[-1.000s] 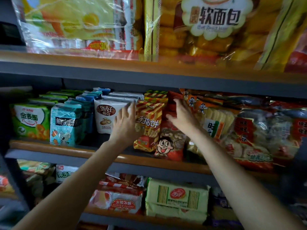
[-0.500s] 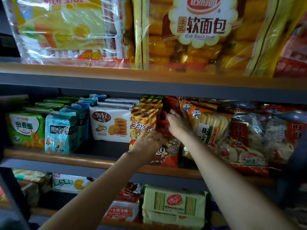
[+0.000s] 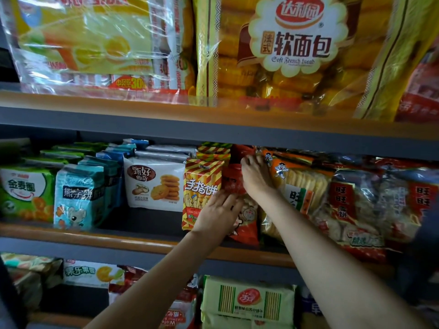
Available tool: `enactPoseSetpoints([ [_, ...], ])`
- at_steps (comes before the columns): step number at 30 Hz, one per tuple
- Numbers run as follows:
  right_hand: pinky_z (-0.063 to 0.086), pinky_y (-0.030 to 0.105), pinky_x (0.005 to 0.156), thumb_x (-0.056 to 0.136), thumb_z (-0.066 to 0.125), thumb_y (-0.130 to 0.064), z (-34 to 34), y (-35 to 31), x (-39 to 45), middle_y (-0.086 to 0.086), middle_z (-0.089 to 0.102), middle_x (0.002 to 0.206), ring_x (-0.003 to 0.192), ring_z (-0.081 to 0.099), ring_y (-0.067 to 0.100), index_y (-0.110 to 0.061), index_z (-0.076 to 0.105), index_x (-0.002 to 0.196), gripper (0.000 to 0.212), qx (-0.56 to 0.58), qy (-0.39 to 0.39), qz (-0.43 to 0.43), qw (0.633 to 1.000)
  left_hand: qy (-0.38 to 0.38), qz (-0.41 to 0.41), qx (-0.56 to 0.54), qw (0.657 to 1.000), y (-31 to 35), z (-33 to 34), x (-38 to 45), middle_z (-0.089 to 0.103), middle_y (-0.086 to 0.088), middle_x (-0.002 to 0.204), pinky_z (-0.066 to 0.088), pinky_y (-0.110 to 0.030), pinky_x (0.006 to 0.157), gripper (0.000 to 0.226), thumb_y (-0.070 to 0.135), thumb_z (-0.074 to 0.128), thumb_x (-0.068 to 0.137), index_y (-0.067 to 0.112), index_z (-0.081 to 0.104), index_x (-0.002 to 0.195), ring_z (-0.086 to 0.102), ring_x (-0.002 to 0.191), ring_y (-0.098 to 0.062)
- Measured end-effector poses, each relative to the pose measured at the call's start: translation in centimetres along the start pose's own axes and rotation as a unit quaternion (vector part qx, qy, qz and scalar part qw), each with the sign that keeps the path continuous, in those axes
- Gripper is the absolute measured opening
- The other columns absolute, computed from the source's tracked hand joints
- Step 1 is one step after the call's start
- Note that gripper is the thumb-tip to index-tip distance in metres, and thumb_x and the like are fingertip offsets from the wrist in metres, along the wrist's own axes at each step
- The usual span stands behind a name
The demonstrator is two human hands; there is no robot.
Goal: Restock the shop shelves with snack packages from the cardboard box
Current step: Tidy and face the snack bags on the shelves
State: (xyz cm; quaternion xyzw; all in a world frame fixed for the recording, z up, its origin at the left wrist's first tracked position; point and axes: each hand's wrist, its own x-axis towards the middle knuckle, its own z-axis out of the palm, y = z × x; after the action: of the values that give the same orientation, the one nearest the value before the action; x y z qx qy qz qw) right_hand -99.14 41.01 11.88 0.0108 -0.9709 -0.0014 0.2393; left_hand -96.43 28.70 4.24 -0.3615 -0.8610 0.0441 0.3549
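Top shelf [image 3: 142, 108]: orange-edged board carrying a large bag of soft French bread [image 3: 297, 48] at right and a clear-wrapped yellow multipack [image 3: 95, 43] at left, the two side by side.

Middle shelf [image 3: 71, 233]: row of upright snack packs. From left: green pack [image 3: 23, 193], blue mouse-printed pack [image 3: 76, 198] nearest the front edge, white cookie pack [image 3: 154, 184] set farther back, striped yellow-and-red finger-biscuit box [image 3: 202, 184], red snack package [image 3: 234, 181], rice-cracker bags [image 3: 308, 191] filling the right side.

Bottom shelf: pale green wafer pack [image 3: 247, 302] near centre, further packs to its left, partly hidden.

Red snack package: stands in the middle shelf, squeezed between the striped box and the rice-cracker bags, its lower part toward the shelf's front edge.

Right hand [image 3: 255, 176]: reaches in from the right, fingers curled over the red package's upper edge, grasping it.

Left hand [image 3: 218, 214]: lower, fingers fairly straight, laid flat against the front of the red package and the striped box's lower right corner; pressing, not clenched.
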Motion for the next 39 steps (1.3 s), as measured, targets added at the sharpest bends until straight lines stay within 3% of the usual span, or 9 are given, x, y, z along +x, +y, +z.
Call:
enactPoseSetpoints([
  [7,0.022,0.042,0.107,0.093,0.044,-0.012,-0.1,-1.1,-0.1,0.011,0.056,0.128,0.136,0.021,0.031,-0.012,0.059,0.112,0.024,-0.055,-0.090,0.064,0.992,-0.038,0.002,0.032,0.999,-0.3,0.3,-0.2,0.071,-0.004,0.108,0.044,-0.035,0.099,0.083,0.059,0.083,0.041,0.015,0.070,0.109,0.067,0.102,-0.018],
  [14,0.029,0.036,0.107,0.094,0.047,-0.007,0.5,-1.2,-0.7,0.013,0.065,0.106,0.119,0.042,0.029,-0.003,0.063,0.098,0.017,-0.033,0.039,0.051,0.997,-0.026,0.001,0.034,0.999,0.1,0.9,0.0,0.072,-0.008,0.102,0.051,-0.037,0.091,0.057,0.042,0.082,0.053,0.011,0.073,0.100,0.069,0.096,-0.021],
  [16,0.028,0.034,0.107,0.093,0.049,-0.008,0.7,-0.9,-0.8,0.012,0.061,0.115,0.122,0.039,0.028,-0.002,0.061,0.106,0.018,-0.029,0.074,0.040,0.996,0.001,-0.010,0.052,0.999,0.7,1.0,0.4,0.072,-0.012,0.103,0.051,-0.037,0.090,0.034,0.027,0.061,0.072,0.008,0.073,0.098,0.069,0.096,-0.024],
  [20,0.035,0.034,0.104,0.087,0.051,0.002,1.5,-0.2,-1.1,0.013,0.062,0.116,0.119,0.048,0.029,0.000,0.063,0.110,0.026,-0.016,0.142,0.032,0.989,-0.021,-0.079,0.005,0.997,2.1,0.9,1.6,0.071,-0.012,0.106,0.055,-0.036,0.082,0.050,0.017,0.030,0.078,0.008,0.071,0.104,0.069,0.095,-0.027],
  [25,0.058,0.036,0.066,0.055,0.077,0.012,2.4,0.9,-0.1,0.011,0.070,0.082,0.081,0.068,0.031,0.000,0.073,0.081,0.029,0.029,0.229,0.005,0.973,-0.053,-0.109,-0.024,0.992,2.3,1.8,3.1,0.067,-0.006,0.116,0.056,-0.032,0.071,0.066,0.033,0.071,0.069,0.010,0.039,0.122,0.065,0.104,-0.025],
  [28,0.058,0.034,0.062,0.057,0.073,0.013,2.4,1.4,0.5,0.011,0.070,0.085,0.082,0.068,0.030,0.002,0.071,0.082,0.027,0.035,0.212,-0.038,0.976,-0.077,-0.168,-0.031,0.982,2.2,1.2,3.6,0.055,-0.009,0.132,0.054,-0.031,0.080,0.075,0.036,0.073,0.073,0.010,0.035,0.132,0.056,0.117,-0.029],
  [32,0.057,0.039,0.073,0.078,0.054,0.011,1.6,2.1,1.0,0.008,0.064,0.114,0.091,0.066,0.031,0.000,0.066,0.105,0.031,0.037,0.129,-0.093,0.987,-0.128,-0.185,-0.022,0.974,3.2,0.4,4.3,0.006,-0.021,0.153,0.026,-0.042,0.110,0.055,0.019,0.033,0.100,0.006,0.006,0.146,0.014,0.140,-0.039],
  [36,0.056,0.039,0.063,0.087,0.053,0.005,1.1,1.8,-0.5,0.002,0.040,0.141,0.076,0.065,0.025,-0.008,0.060,0.119,0.035,0.086,0.129,-0.028,0.987,-0.157,-0.168,-0.039,0.972,4.4,-0.2,3.3,-0.003,-0.023,0.154,0.015,-0.045,0.115,0.054,0.018,0.025,0.101,0.005,0.000,0.147,0.007,0.141,-0.042],
  [39,0.055,0.034,0.072,0.084,0.056,0.007,-0.6,1.4,-2.8,0.003,0.030,0.145,0.096,0.061,0.022,-0.011,0.056,0.122,0.041,0.111,0.144,0.037,0.983,-0.166,-0.183,-0.062,0.967,4.0,-0.5,2.5,-0.004,-0.022,0.154,0.027,-0.041,0.111,0.059,0.012,0.033,0.099,0.008,0.000,0.148,0.007,0.140,-0.042],
])
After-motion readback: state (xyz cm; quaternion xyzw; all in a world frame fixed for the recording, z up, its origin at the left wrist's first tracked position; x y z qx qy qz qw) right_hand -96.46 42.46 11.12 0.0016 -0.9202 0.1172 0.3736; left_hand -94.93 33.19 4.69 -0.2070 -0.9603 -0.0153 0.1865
